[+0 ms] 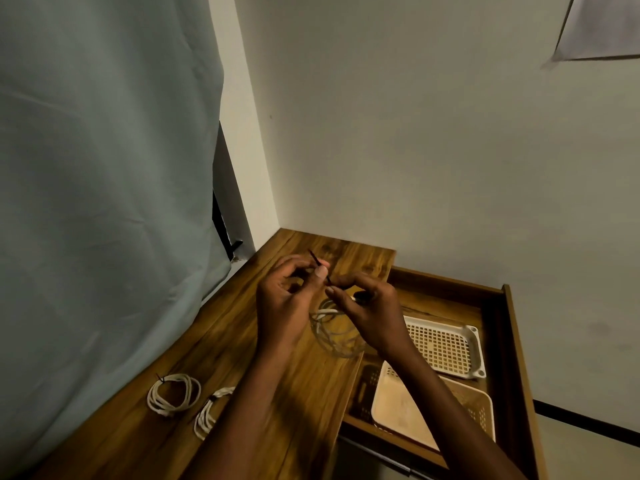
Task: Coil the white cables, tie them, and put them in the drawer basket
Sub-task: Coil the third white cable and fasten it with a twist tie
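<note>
- A black tie [320, 269] was pinched between both hands, its long axis slanting up-left to down-right.
- Its upper end was held by the left hand [285, 299], its lower end by the right hand [367, 311].
- The coil [334, 332] was hung just below the fingers, nearer the right hand.
- Two tied coils [174, 394] were left on the desk [221, 344].
- The basket [483, 407] was placed in the open drawer [512, 341], to the right.
</note>
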